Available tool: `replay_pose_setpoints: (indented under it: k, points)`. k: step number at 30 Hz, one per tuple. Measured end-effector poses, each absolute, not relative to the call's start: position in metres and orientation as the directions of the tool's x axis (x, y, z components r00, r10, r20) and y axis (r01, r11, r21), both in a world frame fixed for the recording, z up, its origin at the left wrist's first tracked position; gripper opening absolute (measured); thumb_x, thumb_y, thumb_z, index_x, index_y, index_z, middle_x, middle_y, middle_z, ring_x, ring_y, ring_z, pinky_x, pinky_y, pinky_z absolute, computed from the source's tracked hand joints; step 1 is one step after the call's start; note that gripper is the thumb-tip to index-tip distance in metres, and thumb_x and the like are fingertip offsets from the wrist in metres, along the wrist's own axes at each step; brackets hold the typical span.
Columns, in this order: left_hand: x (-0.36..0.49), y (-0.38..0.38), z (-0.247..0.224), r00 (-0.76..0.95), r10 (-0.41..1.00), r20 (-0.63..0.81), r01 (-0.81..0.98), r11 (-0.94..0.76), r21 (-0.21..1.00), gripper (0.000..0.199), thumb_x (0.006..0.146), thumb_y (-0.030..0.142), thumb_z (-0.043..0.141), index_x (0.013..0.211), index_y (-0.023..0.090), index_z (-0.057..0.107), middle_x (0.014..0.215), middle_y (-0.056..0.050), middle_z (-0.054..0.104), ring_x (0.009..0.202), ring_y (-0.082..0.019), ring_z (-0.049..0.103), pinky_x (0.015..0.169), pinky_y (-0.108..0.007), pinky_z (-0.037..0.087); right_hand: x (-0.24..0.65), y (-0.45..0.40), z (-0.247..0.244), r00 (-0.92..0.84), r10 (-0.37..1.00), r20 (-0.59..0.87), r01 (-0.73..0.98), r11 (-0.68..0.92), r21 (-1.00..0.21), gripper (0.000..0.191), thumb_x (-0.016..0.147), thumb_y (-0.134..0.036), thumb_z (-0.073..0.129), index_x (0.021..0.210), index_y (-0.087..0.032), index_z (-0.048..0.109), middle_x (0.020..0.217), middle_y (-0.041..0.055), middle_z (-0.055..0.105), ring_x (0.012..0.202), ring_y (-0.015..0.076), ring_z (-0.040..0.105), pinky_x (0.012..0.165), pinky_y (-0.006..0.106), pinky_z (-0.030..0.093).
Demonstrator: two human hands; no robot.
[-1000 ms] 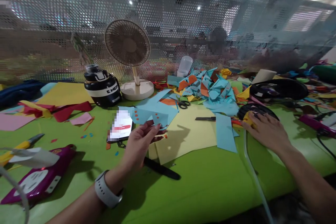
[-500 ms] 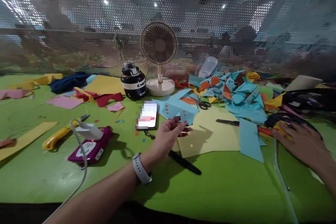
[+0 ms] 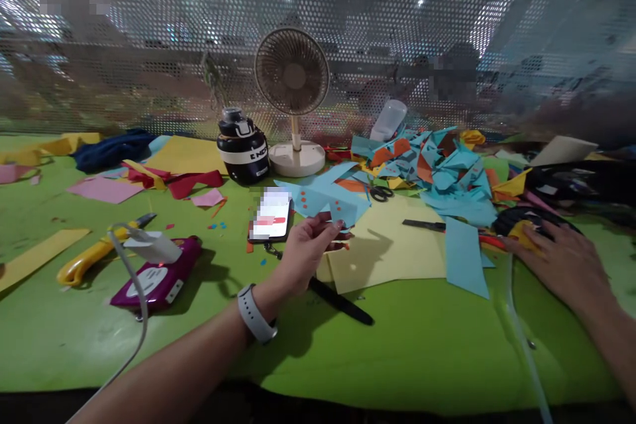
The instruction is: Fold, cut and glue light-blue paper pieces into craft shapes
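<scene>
My left hand (image 3: 311,253), wearing a pale wristband, is raised over the cream paper (image 3: 407,252). Its thumb and fingertips are pinched together; whatever small piece they may hold is too small to make out. Just beyond them lies a light blue paper (image 3: 318,202) with orange dots. At the right, my right hand (image 3: 566,262) rests with fingers stretched out over a yellow item (image 3: 524,238) beside a black round object (image 3: 507,215). Close to its thumb is the red handle (image 3: 491,240) of a dark-bladed tool, partly under a blue paper strip (image 3: 466,255).
A lit phone (image 3: 272,215), dark bottle (image 3: 244,149) and small fan (image 3: 293,79) stand beyond my left hand. A yellow cutter (image 3: 94,255) and purple power bank (image 3: 163,278) with cable lie left. Black scissors (image 3: 381,193) lie near heaped blue scraps (image 3: 442,169).
The whole view has shifted slightly, so the table things appear a little further left and higher. Both hands keep nearly the same poses and places on the table.
</scene>
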State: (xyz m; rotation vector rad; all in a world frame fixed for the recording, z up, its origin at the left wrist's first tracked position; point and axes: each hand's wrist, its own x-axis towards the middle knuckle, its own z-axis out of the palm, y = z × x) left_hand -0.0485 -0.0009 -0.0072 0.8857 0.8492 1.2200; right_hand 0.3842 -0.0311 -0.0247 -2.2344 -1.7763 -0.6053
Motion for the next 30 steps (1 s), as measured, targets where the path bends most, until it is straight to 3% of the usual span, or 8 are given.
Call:
replay_pose_setpoints:
  k: [3,5,9,11,15,19,25,30]
  points:
    - [-0.049,-0.001,-0.006,0.140,0.987,-0.072,-0.408,0.124,0.905,0.024,0.070,0.026,0.076,0.086,0.014,0.062,0.081,-0.004,0.072,0.071,-0.016,0.069,0.067,-0.027,0.054,0.380,-0.033,-0.023,0.148,0.881,0.449,0.954,-0.246,0.169,0.054,0.080,-0.052,0.035,0.100,-0.017,0.071,0.120,0.0202,0.060,0.124,0.0347,0.044,0.102,0.046,0.036]
    - [-0.049,-0.001,-0.006,0.137,0.988,-0.071,-0.416,0.122,0.901,0.025,0.069,0.026,0.076,0.086,0.014,0.062,0.080,-0.003,0.072,0.071,-0.016,0.069,0.066,-0.027,0.054,0.373,-0.033,-0.017,0.128,0.834,0.537,0.954,-0.252,0.163,0.060,0.083,-0.053,0.030,0.105,-0.013,0.069,0.123,0.0226,0.058,0.125,0.0343,0.045,0.101,0.047,0.037]
    - [-0.049,0.000,-0.005,0.123,0.990,-0.062,-0.430,0.110,0.896,0.024,0.069,0.025,0.076,0.086,0.015,0.063,0.079,-0.002,0.071,0.071,-0.016,0.069,0.065,-0.026,0.054,0.340,-0.031,0.002,-0.020,0.778,0.629,0.993,-0.058,0.104,0.070,0.086,-0.058,0.024,0.108,-0.009,0.068,0.125,0.0230,0.057,0.125,0.0319,0.046,0.105,0.043,0.035]
    - [-0.048,0.000,-0.004,0.119,0.991,-0.065,-0.430,0.111,0.896,0.023,0.069,0.025,0.076,0.086,0.014,0.064,0.079,-0.002,0.071,0.071,-0.016,0.069,0.065,-0.026,0.054,0.311,-0.029,0.010,-0.106,0.808,0.580,0.994,0.091,0.054,0.070,0.089,-0.059,0.023,0.111,-0.010,0.068,0.124,0.0209,0.058,0.126,0.0313,0.045,0.105,0.046,0.034]
    - [-0.049,0.000,-0.004,0.113,0.992,-0.058,-0.427,0.101,0.899,0.024,0.069,0.026,0.076,0.086,0.015,0.064,0.080,-0.003,0.071,0.071,-0.016,0.069,0.066,-0.026,0.054,0.240,-0.026,0.011,-0.308,0.886,0.348,0.941,0.338,-0.026,0.058,0.091,-0.058,0.032,0.131,-0.023,0.055,0.147,0.0103,0.038,0.137,0.0328,0.029,0.107,0.058,0.027]
    - [-0.050,0.001,-0.004,0.098,0.994,-0.051,-0.414,0.088,0.906,0.024,0.068,0.028,0.077,0.084,0.016,0.063,0.079,-0.002,0.071,0.071,-0.016,0.069,0.067,-0.028,0.053,0.177,-0.023,0.000,-0.562,0.816,0.135,0.814,0.575,-0.085,0.061,0.089,-0.060,0.040,0.141,-0.027,0.041,0.156,0.0083,0.018,0.142,0.0333,0.016,0.110,0.056,0.022]
    - [-0.052,0.002,-0.003,0.100,0.994,-0.037,-0.412,0.075,0.908,0.023,0.069,0.027,0.076,0.084,0.016,0.062,0.080,-0.002,0.071,0.073,-0.017,0.068,0.066,-0.027,0.053,0.131,-0.014,-0.004,-0.665,0.747,0.008,0.741,0.661,-0.117,0.069,0.088,-0.066,0.034,0.141,-0.023,0.042,0.153,0.0134,0.024,0.141,0.0341,0.017,0.110,0.057,0.020]
    - [-0.052,0.003,-0.004,0.099,0.994,-0.043,-0.434,0.082,0.897,0.027,0.068,0.026,0.077,0.087,0.015,0.061,0.076,-0.001,0.071,0.070,-0.016,0.068,0.066,-0.027,0.053,0.124,-0.008,-0.008,-0.661,0.751,0.015,0.747,0.659,-0.081,0.068,0.088,-0.065,0.034,0.136,-0.019,0.048,0.150,0.0167,0.031,0.139,0.0357,0.023,0.108,0.058,0.023]
